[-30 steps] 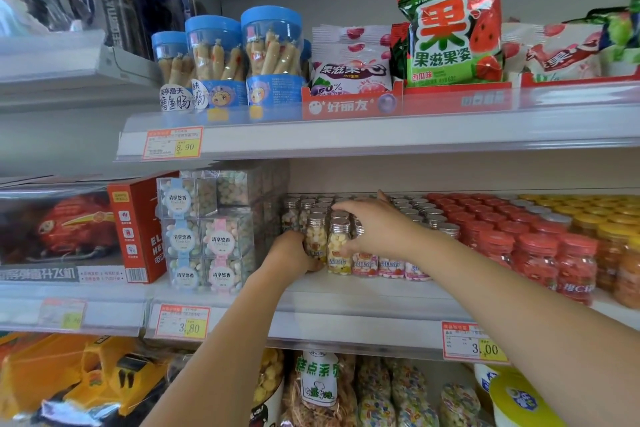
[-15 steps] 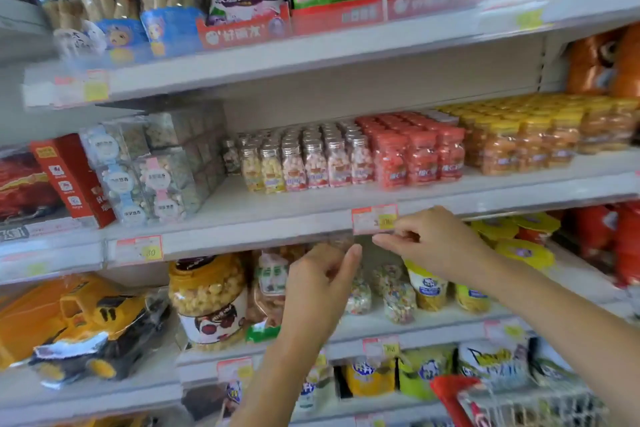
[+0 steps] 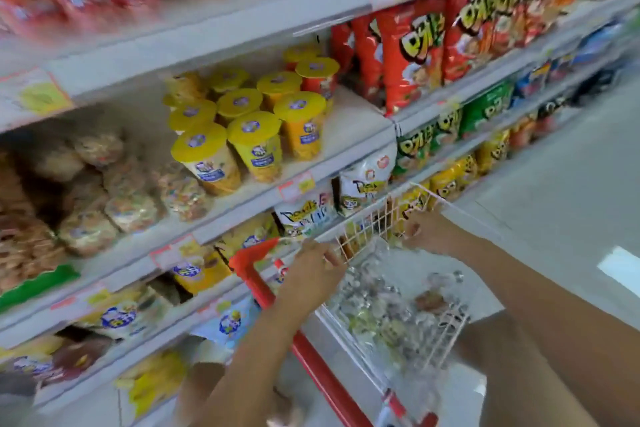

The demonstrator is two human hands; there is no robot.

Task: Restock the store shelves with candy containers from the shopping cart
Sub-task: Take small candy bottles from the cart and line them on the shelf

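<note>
A white wire shopping cart (image 3: 446,329) with a red handle (image 3: 263,291) stands in front of the shelves at lower centre. Several small clear candy containers (image 3: 388,308) with silver lids lie blurred in its basket. My left hand (image 3: 311,274) hovers at the near left rim of the basket, fingers loosely bent toward the containers, holding nothing I can see. My right hand (image 3: 429,230) reaches over the far part of the basket with its fingers bent downward, and nothing shows in it. The whole view is motion-blurred.
Shelves (image 3: 346,146) run along the left, carrying yellow-lidded snack cups (image 3: 256,146), clear bags of snacks (image 3: 90,204) and red chip bags (image 3: 412,45). More snack bags fill the lower shelves beside the cart. The grey aisle floor (image 3: 561,191) lies to the right.
My view swung down and right from the candy shelf to the cart. Both hands left the shelf's price-tag rail and dropped to the cart basket.
</note>
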